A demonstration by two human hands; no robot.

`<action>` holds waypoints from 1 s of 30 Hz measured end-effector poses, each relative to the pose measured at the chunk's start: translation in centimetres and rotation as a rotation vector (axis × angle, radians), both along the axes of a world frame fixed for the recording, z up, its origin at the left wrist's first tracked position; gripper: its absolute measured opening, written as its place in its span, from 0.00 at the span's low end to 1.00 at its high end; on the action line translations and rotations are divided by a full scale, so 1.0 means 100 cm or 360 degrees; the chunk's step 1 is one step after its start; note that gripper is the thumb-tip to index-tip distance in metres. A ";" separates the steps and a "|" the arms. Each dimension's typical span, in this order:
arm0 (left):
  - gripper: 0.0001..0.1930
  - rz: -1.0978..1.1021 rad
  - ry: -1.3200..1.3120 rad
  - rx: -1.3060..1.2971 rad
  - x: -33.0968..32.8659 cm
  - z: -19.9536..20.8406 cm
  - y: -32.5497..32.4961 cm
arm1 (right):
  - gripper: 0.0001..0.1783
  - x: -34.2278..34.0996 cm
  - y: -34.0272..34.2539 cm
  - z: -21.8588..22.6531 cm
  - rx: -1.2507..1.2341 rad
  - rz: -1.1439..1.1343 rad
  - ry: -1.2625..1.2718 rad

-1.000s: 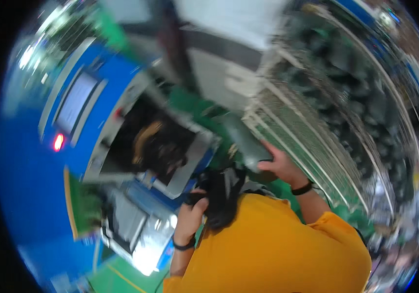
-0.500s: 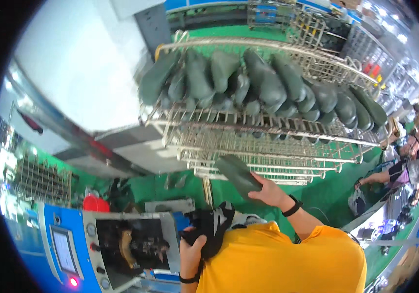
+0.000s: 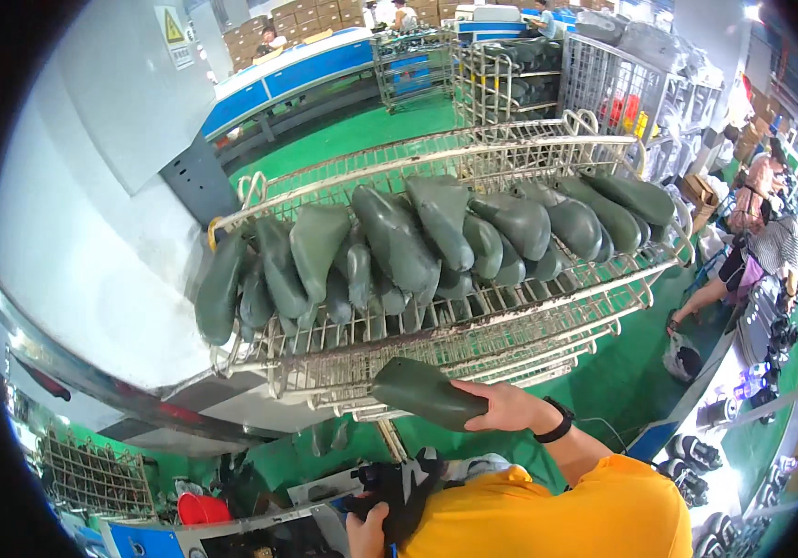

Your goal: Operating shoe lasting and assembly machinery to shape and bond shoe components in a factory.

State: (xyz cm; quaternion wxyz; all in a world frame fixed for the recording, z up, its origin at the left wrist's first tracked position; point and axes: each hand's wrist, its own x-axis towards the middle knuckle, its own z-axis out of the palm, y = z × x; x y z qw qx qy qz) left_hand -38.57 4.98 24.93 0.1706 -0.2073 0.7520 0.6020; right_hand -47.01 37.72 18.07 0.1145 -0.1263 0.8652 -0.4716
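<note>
My right hand (image 3: 503, 407) is closed round one end of a dark green shoe last (image 3: 425, 392). The last is held out in front of the wire rack's lower shelves, its free end pointing left. Close to my body, my left hand (image 3: 367, 532) grips a black shoe upper (image 3: 406, 495) with grey parts; the lower part of this hand is cut off by the frame edge. Several more green lasts (image 3: 391, 237) lie side by side on the top shelf of the wire rack (image 3: 547, 290), beyond my right hand.
A grey-white machine housing (image 3: 111, 251) stands left of the rack. At the lower left are a blue machine (image 3: 143, 541) and a red container (image 3: 204, 509). People (image 3: 771, 246) sit at the right by a bench with shoes (image 3: 696, 453). Loaded wire carts (image 3: 510, 84) stand behind.
The view has tilted up, showing more of the room behind the rack and less of the blue machine. The last in my right hand now lies more level. Both hands keep their hold.
</note>
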 end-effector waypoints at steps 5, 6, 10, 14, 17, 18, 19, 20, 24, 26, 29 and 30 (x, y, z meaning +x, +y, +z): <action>0.21 0.0273 0.0025 0.0373 0.016 -0.099 -0.030 | 0.47 -0.008 0.001 -0.022 0.0080 -0.0017 -0.0169; 0.19 0.0484 0.0042 0.0531 0.025 -0.119 -0.034 | 0.47 -0.010 -0.003 -0.019 0.0142 0.0013 -0.0243; 0.24 0.0338 0.0050 0.0349 0.021 -0.088 -0.027 | 0.46 -0.008 -0.016 -0.043 0.0061 0.0026 -0.0038; 0.32 0.0188 -0.0153 0.0096 0.010 -0.007 -0.019 | 0.46 -0.022 -0.029 -0.049 0.0068 0.0167 -0.0158; 0.32 0.0294 -0.0143 0.0049 0.014 -0.005 -0.014 | 0.45 -0.026 -0.041 -0.050 0.0155 0.0217 -0.0102; 0.32 0.0325 -0.0141 0.0032 0.015 -0.005 -0.014 | 0.44 -0.028 -0.043 -0.055 0.0126 0.0232 -0.0065; 0.32 0.0358 -0.0144 0.0012 0.017 -0.004 -0.015 | 0.44 -0.029 -0.046 -0.055 0.0130 0.0237 -0.0090; 0.25 0.0368 -0.0198 0.0012 0.017 -0.009 -0.018 | 0.44 -0.029 -0.050 -0.054 0.0134 0.0241 -0.0116; 0.17 0.0265 0.0031 0.0083 0.024 -0.022 -0.024 | 0.43 -0.027 -0.057 -0.058 0.0104 0.0260 -0.0010; 0.15 0.0143 0.0125 0.0003 0.025 -0.028 -0.025 | 0.43 -0.026 -0.057 -0.067 0.0067 0.0259 0.0056; 0.17 -0.0170 0.0303 -0.0353 0.024 -0.045 -0.033 | 0.43 -0.028 -0.056 -0.058 0.0096 0.0271 -0.0017; 0.16 0.0027 0.0211 -0.0232 0.027 -0.047 -0.031 | 0.43 -0.028 -0.056 -0.051 0.0125 0.0281 -0.0069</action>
